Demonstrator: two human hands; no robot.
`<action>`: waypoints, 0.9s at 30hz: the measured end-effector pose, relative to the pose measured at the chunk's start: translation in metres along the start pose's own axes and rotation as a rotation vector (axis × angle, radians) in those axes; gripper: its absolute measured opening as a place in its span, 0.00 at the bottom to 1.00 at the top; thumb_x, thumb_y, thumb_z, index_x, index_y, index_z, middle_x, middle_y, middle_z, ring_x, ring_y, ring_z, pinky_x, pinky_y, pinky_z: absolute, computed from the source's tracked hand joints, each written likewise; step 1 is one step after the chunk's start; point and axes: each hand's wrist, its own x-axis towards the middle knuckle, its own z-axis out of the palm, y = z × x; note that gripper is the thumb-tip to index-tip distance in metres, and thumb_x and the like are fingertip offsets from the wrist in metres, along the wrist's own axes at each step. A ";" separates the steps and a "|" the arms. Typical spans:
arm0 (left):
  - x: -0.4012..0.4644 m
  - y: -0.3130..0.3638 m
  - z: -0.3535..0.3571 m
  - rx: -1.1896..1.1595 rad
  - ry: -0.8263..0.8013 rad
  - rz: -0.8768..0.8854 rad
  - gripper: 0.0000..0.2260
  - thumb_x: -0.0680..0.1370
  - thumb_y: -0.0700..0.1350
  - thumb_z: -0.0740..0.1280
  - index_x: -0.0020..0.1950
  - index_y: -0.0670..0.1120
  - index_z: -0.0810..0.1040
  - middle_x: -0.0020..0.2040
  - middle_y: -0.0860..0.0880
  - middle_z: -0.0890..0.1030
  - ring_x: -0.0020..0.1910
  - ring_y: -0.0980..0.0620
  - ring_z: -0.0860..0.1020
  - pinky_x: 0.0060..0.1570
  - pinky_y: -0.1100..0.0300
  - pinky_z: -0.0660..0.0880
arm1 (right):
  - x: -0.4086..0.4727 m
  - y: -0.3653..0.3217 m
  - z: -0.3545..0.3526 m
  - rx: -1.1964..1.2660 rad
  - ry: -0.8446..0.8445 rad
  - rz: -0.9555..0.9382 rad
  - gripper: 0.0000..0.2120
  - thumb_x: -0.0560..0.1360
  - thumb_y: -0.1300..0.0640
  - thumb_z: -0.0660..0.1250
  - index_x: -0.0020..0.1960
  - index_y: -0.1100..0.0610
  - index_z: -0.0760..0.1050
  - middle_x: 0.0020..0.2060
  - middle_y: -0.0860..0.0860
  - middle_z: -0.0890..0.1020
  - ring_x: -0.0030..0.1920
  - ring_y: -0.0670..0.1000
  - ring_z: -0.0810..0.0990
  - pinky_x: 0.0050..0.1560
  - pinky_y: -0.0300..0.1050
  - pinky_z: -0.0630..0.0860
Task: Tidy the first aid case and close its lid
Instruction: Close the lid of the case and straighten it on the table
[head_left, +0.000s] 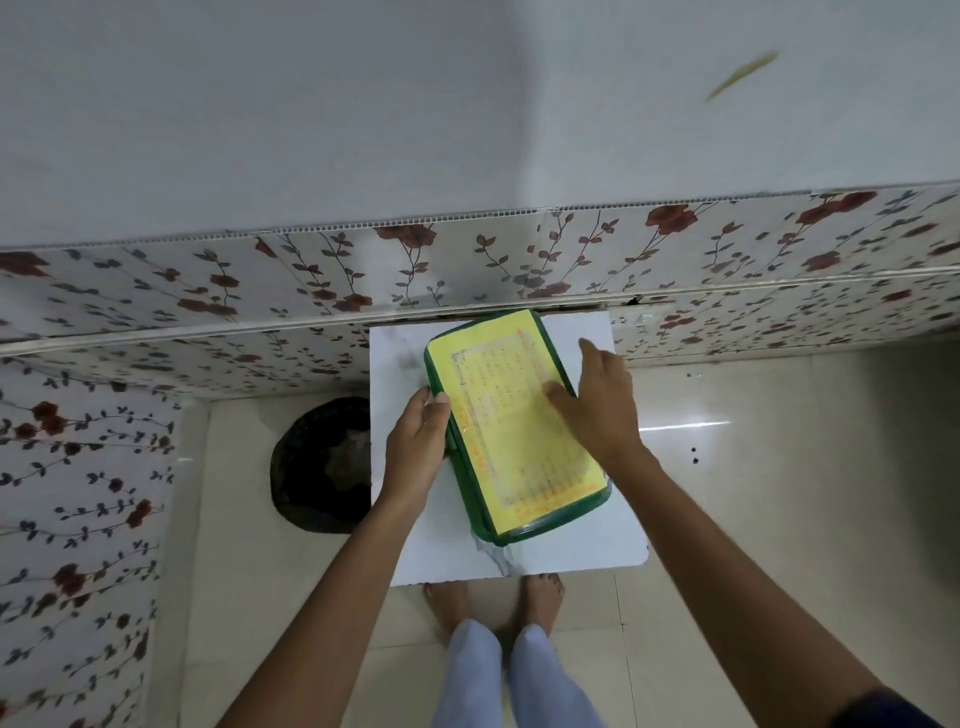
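The first aid case (514, 431) is a green plastic box with a yellow printed sheet under its clear lid. It lies slanted on a small white marble-pattern table top (405, 530), with the lid down. My left hand (418, 441) grips the case's left long edge, thumb on the rim near the latch. My right hand (597, 405) rests flat on the lid's right side, fingers spread and pointing toward the upper left. The contents are hidden under the lid.
A floral-patterned wall panel (311, 291) runs right behind the table and along the left side. A dark round object (322, 467) sits on the tiled floor left of the table. My bare feet (493, 597) stand just below the table's near edge.
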 end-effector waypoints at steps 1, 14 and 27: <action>0.000 0.001 0.001 0.031 -0.001 0.016 0.15 0.78 0.55 0.57 0.61 0.53 0.73 0.55 0.50 0.81 0.56 0.50 0.78 0.59 0.44 0.75 | 0.003 0.001 0.001 0.057 -0.066 0.024 0.30 0.77 0.50 0.62 0.75 0.55 0.55 0.72 0.57 0.65 0.70 0.59 0.66 0.66 0.55 0.68; 0.009 0.001 0.003 0.261 0.074 0.137 0.12 0.78 0.48 0.62 0.56 0.44 0.77 0.51 0.47 0.82 0.49 0.50 0.79 0.43 0.60 0.76 | -0.020 -0.006 0.037 0.023 0.019 -0.035 0.24 0.80 0.52 0.55 0.74 0.56 0.53 0.65 0.55 0.72 0.58 0.56 0.78 0.54 0.52 0.77; 0.065 0.047 0.014 -0.003 0.258 -0.117 0.15 0.79 0.50 0.55 0.36 0.45 0.70 0.37 0.46 0.73 0.35 0.49 0.71 0.35 0.58 0.66 | 0.069 -0.046 0.017 0.303 -0.147 0.170 0.27 0.77 0.39 0.51 0.61 0.58 0.72 0.52 0.55 0.81 0.49 0.56 0.80 0.46 0.48 0.73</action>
